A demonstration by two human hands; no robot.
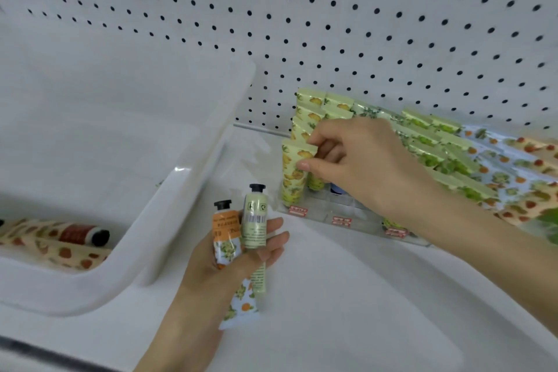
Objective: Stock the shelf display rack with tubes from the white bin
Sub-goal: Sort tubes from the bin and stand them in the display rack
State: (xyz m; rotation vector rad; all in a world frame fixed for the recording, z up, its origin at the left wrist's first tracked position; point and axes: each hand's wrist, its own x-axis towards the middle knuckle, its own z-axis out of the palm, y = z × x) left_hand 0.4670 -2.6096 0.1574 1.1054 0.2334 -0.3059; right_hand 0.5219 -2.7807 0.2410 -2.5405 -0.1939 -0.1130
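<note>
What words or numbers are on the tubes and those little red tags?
Nothing can be read for sure.
On the orange tube: dark print, too blurred.
On the green tube: a barcode and two symbols, small print unreadable.
On the yellow tube: only fruit pictures show.
On the red tags on the rack: too blurred.

Glossy white plastic bin (187,178), clear plastic rack (341,211), matt perforated pegboard (332,9), smooth printed tubes (294,172).

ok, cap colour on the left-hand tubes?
Black caps on both tubes in the left hand; head view.
</note>
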